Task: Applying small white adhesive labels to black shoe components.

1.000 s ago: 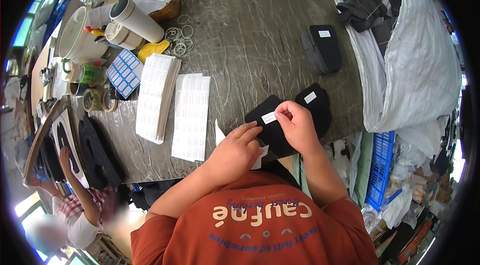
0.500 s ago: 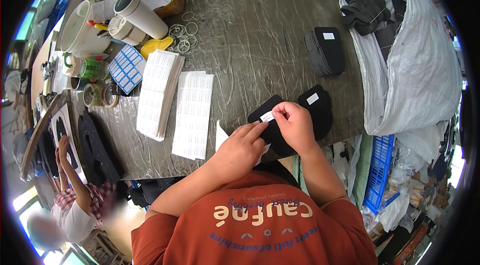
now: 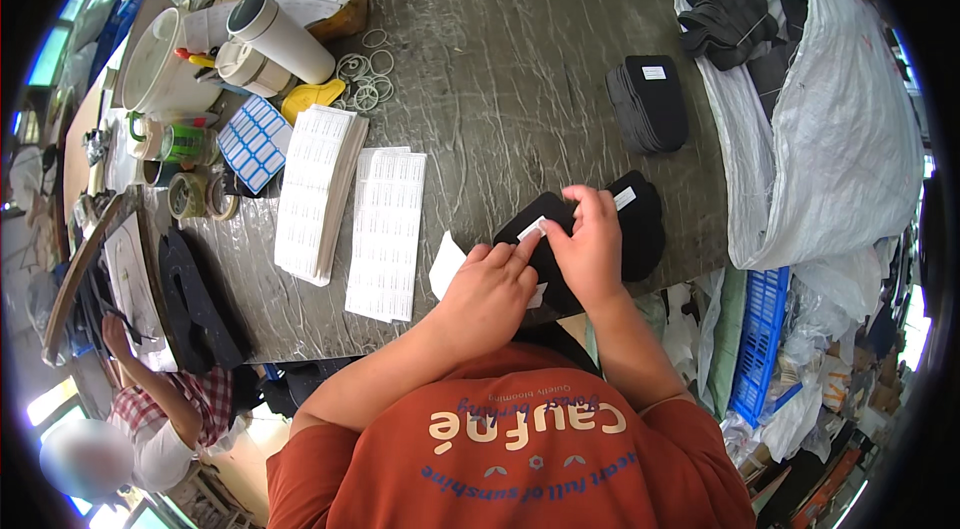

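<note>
A white sticker (image 3: 533,227) lies near the top of a black insole-shaped pad (image 3: 550,209) at the table's near edge. My right hand (image 3: 590,247) rests its thumb on the sticker, the fingers raised and apart. Over the pad's lower part, my left hand (image 3: 490,289) reaches an index finger to the sticker. A piece of white paper (image 3: 447,264) sticks out on both sides of the left hand, which is closed over it. To the right lie more black pads (image 3: 645,234), the top one bearing a sticker. What lies under the left palm is hidden.
Left of my hands lie a sheet of printed labels (image 3: 385,229) and a thick label stack (image 3: 315,189). A pile of labelled pads (image 3: 645,104) stands near a white sack (image 3: 840,129). A tumbler (image 3: 285,34), tape rolls and rubber bands crowd the left; a co-worker's arm (image 3: 150,384) is beyond.
My right hand has gone from pinching the sticker's edge to pressing it with the thumb, fingers spread upward. The left index finger has moved onto the sticker. The co-worker's hand has moved.
</note>
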`<state>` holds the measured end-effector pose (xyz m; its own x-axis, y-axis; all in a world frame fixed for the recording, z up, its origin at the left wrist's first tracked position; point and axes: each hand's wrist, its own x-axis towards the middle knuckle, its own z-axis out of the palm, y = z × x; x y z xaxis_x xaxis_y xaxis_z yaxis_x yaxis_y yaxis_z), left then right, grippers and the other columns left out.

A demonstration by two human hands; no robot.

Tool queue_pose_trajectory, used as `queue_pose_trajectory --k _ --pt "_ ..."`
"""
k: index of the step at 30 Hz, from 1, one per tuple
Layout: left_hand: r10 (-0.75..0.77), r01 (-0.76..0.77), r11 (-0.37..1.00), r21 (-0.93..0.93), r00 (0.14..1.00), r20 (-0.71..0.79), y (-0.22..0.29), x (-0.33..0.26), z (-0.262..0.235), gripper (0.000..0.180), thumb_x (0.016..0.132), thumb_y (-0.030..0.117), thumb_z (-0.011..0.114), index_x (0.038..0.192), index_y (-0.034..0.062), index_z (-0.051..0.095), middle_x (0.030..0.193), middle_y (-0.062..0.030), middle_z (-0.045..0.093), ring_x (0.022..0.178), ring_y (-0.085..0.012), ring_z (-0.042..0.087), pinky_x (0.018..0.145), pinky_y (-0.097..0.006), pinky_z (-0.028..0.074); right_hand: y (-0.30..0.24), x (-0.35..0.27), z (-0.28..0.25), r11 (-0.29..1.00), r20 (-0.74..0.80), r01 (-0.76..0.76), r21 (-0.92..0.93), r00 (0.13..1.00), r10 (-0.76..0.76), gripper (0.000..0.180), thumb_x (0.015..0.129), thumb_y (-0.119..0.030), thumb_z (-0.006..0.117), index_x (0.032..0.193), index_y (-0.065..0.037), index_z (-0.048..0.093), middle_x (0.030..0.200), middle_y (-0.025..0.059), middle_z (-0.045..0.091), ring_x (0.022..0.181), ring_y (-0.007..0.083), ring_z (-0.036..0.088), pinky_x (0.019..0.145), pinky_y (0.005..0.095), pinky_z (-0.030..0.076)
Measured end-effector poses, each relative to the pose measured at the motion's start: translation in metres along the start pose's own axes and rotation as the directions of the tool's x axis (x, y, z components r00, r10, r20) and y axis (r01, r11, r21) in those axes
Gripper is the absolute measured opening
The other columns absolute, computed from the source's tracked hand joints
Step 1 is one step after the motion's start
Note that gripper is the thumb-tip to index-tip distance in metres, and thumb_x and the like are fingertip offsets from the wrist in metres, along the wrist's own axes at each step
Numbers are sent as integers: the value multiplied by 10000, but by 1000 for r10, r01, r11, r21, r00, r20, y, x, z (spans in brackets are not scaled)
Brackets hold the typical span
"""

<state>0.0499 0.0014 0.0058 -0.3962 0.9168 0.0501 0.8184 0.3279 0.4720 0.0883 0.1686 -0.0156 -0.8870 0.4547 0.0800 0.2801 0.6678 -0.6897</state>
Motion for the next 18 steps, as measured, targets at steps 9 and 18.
queue_pose_trajectory --k 9,18 --pt "-8 17 988 -153 998 57 -8 -8 -5 144 822 133 592 832 -10 608 1423 -195 462 1158 -318 515 957 -401 414 24 10 -5 967 20 -19 256 1000 15 154 807 -17 677 836 -15 526 701 146 583 658 332 593 617 369 482" --pt "-261 228 826 -516 965 9 -16 -10 -10 97 853 71 636 886 -21 633 1093 -176 660 961 -327 615 851 -410 496 80 33 -66 975 -260 73 -210 957 -128 123 877 -19 613 992 -25 571 780 57 594 723 106 539 673 274 455"
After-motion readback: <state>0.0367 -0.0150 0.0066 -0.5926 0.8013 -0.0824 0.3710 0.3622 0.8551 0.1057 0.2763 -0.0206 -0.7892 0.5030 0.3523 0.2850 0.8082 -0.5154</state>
